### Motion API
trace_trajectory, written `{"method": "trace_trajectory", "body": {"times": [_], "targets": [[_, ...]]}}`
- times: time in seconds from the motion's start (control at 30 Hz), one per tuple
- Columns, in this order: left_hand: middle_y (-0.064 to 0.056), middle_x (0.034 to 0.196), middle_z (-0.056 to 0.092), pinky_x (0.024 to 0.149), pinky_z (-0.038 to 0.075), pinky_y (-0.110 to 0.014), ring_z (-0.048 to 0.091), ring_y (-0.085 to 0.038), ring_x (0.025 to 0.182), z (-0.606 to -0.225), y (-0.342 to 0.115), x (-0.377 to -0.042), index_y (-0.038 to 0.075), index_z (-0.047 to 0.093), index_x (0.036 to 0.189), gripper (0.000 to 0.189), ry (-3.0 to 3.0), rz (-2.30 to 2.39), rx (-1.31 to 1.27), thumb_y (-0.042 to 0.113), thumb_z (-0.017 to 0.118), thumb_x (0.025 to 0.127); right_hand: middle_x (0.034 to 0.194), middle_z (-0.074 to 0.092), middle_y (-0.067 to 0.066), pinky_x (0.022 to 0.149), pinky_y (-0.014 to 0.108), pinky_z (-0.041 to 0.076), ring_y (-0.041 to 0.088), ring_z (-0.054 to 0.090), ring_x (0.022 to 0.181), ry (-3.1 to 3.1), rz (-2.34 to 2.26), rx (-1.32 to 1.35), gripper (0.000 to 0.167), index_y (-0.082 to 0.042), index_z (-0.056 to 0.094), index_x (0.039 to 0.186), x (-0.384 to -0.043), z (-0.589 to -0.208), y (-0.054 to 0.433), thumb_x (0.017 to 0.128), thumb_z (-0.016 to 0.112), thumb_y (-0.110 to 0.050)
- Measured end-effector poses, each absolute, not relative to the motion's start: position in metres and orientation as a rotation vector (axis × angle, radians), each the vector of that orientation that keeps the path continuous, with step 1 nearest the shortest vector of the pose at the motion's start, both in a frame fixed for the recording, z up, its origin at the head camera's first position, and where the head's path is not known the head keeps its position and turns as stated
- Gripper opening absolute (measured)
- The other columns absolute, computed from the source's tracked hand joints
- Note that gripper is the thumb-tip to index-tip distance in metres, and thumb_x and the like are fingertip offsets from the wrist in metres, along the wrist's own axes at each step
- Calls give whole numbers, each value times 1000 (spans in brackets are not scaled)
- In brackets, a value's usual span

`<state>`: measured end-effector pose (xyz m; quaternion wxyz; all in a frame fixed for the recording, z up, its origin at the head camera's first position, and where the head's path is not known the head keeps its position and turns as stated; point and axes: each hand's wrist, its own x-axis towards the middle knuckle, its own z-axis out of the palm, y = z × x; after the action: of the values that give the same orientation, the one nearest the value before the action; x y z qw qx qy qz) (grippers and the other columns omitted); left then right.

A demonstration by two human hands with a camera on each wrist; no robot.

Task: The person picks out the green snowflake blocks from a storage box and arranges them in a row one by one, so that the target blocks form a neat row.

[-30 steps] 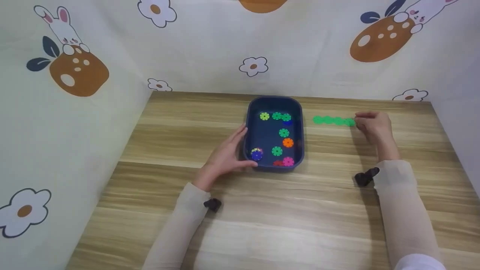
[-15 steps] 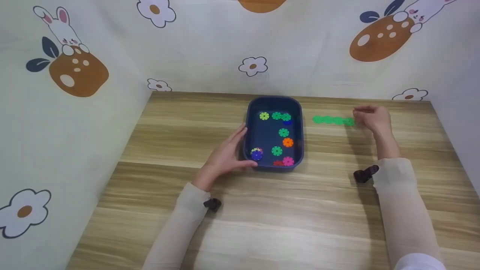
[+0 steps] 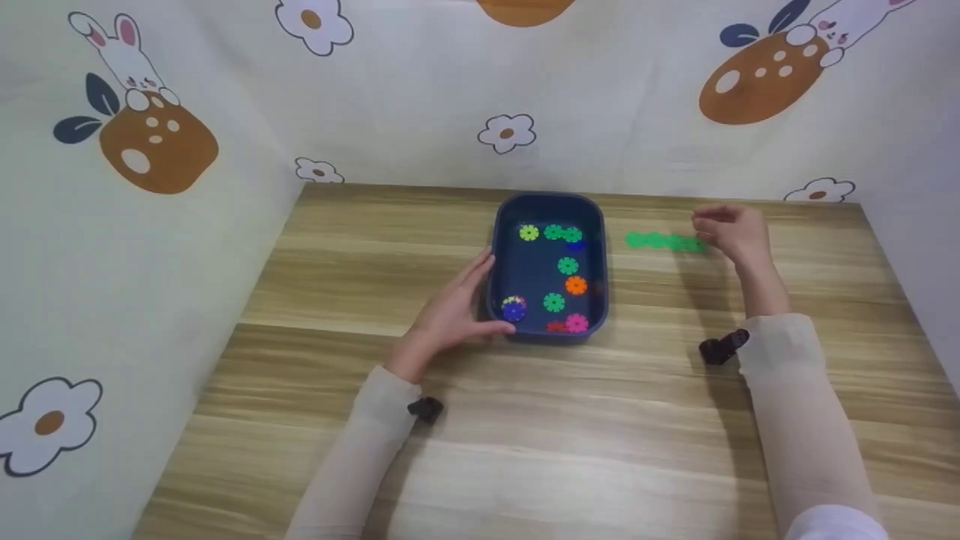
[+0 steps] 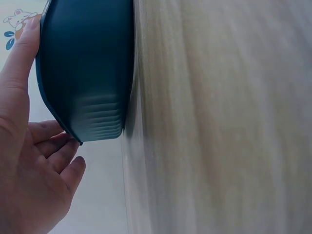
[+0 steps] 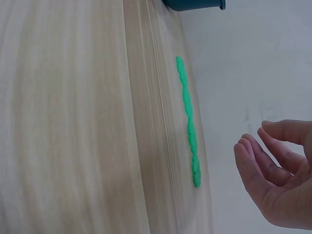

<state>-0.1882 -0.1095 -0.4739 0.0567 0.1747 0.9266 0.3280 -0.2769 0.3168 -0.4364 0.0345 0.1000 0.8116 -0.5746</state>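
My left hand [image 3: 450, 311] holds the dark blue plastic tray [image 3: 491, 225] by its near left corner, thumb on the near rim and fingers along the left side. In the left wrist view its fingertips meet the rim of the tray [image 4: 83, 73]. Right of the tray lies a row of green notched discs [image 3: 656, 240], overlapping end to end. Over the row's right end hovers my right hand [image 3: 741, 234], fingers loosely bent and nothing between them. The right wrist view shows that hand [image 5: 285, 170] apart from the green row [image 5: 189, 109].
Inside the tray lie loose discs: a yellow one [image 3: 529, 232], an orange one [image 3: 576, 285], a pink one [image 3: 577, 322], a blue one [image 3: 514, 309] and several green ones. Patterned cloth walls [image 3: 420, 90] border the wooden table [image 3: 525, 435] at the back and sides.
My right hand has come off the right end of the green row, risen a little and shifted left above it. The left hand and the tray have stayed put.
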Motion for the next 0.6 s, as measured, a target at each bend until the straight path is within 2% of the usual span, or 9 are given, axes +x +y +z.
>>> {"method": "trace_trajectory", "body": {"times": [0.23,0.33,0.6], "targets": [[2,169,16,121,31,-50,26,-25,153,-474,-110,-188,23,22,160,116,2807,998,524,63,82,69,89,65,-18,82,13,57,-6,64,85,2474,-1796,259,27,2,59,121,-281,-437,308,97,63,-8],[3,169,16,121,31,-50,26,-24,153,-474,-110,-188,24,21,160,117,2807,996,522,64,81,69,91,64,-17,83,14,57,-6,64,85,2500,-1760,244,30,3,59,124,-281,-436,302,97,62,-11],[2,169,16,121,32,-49,27,-25,153,-474,-109,-189,20,23,160,116,2808,1002,549,61,83,70,85,67,-16,74,13,57,-5,66,79,2465,-1838,215,26,3,63,119,-281,-428,287,96,64,-8]]}}
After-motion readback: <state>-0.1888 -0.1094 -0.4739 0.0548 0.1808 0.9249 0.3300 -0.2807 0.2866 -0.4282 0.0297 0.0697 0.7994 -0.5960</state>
